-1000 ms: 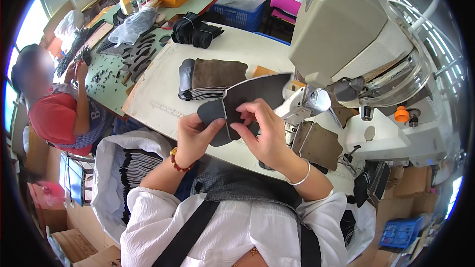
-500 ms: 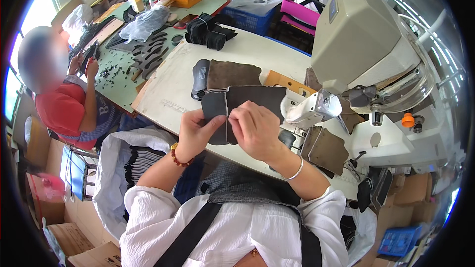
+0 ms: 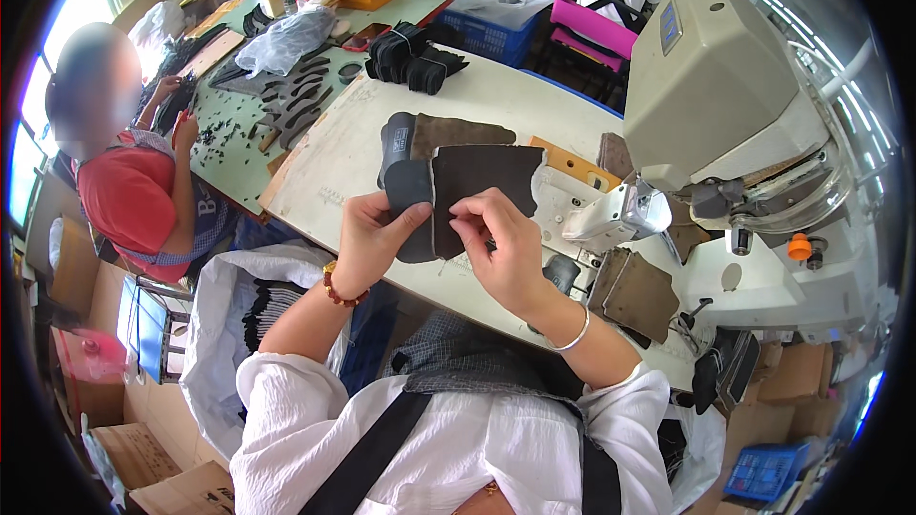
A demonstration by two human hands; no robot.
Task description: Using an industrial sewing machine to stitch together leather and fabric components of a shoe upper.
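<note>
My left hand and my right hand both grip a dark leather piece held above the near edge of the white table. The left hand pinches its grey folded left part; the right hand pinches the middle by a pale edge line. Just behind it lies a stack of dark and brown leather pieces. A beige sewing machine stands to the right, its head close to the right hand.
A person in a red top works at the left on a green table with dark cut pieces. A white bag of dark pieces sits by my left side. Brown leather pieces lie under the machine. Cardboard boxes stand lower left.
The leather piece was turned and spread flatter between my hands, moving slightly left and closer. The view shifted a little; the person at left stayed seated.
</note>
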